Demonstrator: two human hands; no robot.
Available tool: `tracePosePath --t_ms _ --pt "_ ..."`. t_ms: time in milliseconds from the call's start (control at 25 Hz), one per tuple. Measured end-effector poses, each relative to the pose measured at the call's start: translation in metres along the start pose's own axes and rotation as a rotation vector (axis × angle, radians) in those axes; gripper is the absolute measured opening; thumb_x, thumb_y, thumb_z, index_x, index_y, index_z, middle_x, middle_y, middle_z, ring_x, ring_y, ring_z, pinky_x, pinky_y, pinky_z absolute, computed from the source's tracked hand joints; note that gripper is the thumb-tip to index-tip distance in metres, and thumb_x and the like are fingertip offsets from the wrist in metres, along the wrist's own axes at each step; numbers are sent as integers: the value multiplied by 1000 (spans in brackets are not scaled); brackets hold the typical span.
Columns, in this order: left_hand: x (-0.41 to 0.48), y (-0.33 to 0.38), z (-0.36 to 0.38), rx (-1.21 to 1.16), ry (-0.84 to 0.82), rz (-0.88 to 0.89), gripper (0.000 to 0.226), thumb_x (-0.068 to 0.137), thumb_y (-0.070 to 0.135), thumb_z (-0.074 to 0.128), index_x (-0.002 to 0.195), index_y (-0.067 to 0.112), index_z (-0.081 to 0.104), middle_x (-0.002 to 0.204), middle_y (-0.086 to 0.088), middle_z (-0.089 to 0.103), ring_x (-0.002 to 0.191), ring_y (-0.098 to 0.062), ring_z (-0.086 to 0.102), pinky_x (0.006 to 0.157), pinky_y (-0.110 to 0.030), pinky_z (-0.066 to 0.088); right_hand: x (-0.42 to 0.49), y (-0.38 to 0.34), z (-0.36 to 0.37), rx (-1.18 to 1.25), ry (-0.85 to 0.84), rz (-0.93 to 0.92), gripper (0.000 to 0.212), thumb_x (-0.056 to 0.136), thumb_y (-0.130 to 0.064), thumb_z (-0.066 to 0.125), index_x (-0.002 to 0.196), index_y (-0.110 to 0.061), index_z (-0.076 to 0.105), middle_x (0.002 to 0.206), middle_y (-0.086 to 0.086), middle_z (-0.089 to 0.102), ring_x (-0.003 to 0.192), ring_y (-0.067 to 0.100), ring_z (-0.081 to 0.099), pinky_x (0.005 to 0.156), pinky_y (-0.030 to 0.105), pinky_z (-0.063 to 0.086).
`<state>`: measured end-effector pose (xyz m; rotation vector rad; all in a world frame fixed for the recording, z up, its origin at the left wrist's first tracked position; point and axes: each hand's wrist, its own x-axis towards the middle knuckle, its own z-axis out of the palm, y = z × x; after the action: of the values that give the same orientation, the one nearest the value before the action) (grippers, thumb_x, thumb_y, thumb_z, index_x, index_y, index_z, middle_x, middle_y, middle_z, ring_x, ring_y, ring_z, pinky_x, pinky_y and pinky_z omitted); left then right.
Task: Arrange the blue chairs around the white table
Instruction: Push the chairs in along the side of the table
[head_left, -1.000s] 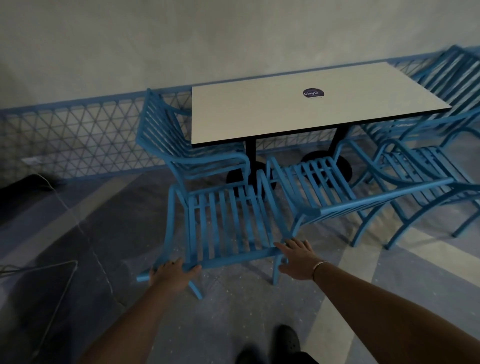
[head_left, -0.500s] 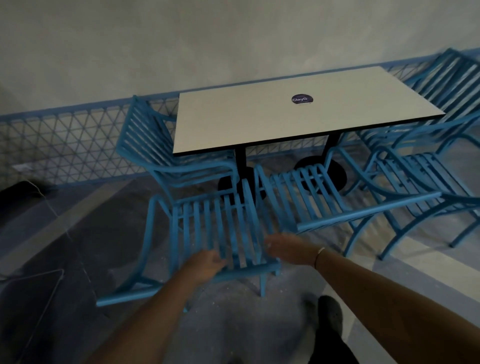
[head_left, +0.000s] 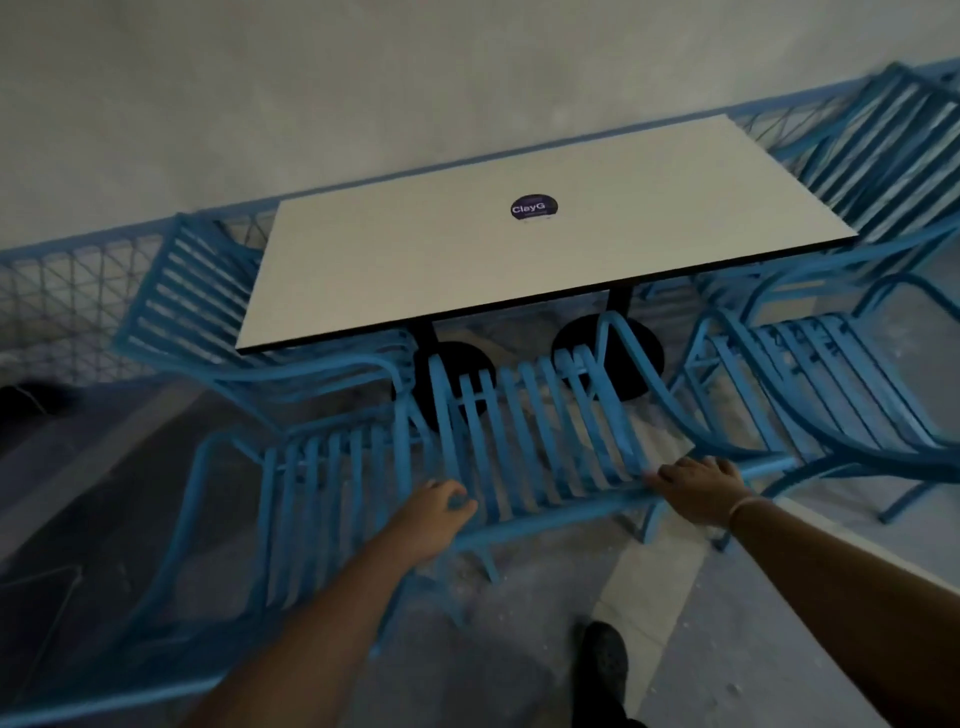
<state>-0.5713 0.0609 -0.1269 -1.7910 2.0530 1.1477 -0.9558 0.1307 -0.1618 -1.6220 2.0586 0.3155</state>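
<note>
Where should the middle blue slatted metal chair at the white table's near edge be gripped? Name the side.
Take the middle blue slatted metal chair by its top back rail, hands apart, from behind: its back faces the person, seat toward the white table.

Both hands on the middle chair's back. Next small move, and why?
Probably nudge the middle chair straight toward the table: left hand and right hand are both on its top rail, and its back sits well short of the table edge.
</note>
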Motion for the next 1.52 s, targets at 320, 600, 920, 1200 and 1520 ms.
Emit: tracePosePath --t_ms 320,600,920,1200,1520 --pt "29 45 47 182 -37 -195 73 90 77 20 123 28 63 129 -7 63 118 -30 58 100 -41 45 51 58 -18 -68 -111 -58 35 103 -41 30 118 -34 61 125 -3 63 115 25 59 86 41 41" --pt "21 47 70 140 42 -218 78 81 85 14 75 20 57 69 -1 57 67 -20 60 68 -34 49 32 87 -2 -148 39 37 46 98 -50 19 117 -43 61 123 -5 63 122 28 50 109 58 24" --pt "-32 53 117 91 133 -215 66 92 76 28 71 19 53 63 1 47 56 -16 50 56 -30 38 -27 111 -1 -257 -57 -106 42 104 -48 22 136 -43 49 129 -2 61 119 27 56 104 47 37" --pt "-61 67 153 428 120 -149 67 98 67 17 89 21 66 63 3 50 55 -13 49 52 -29 33 -61 143 23 -377 -90 -120 56 92 -58 16 127 -41 55 123 -2 64 110 26 61 83 39 41" --pt "-27 57 164 426 256 -239 62 93 69 23 78 22 62 76 3 63 74 -20 63 64 -31 46 -47 145 24 -516 17 -286 32 104 -45 31 127 -34 50 118 -1 61 104 24 62 82 39 53"
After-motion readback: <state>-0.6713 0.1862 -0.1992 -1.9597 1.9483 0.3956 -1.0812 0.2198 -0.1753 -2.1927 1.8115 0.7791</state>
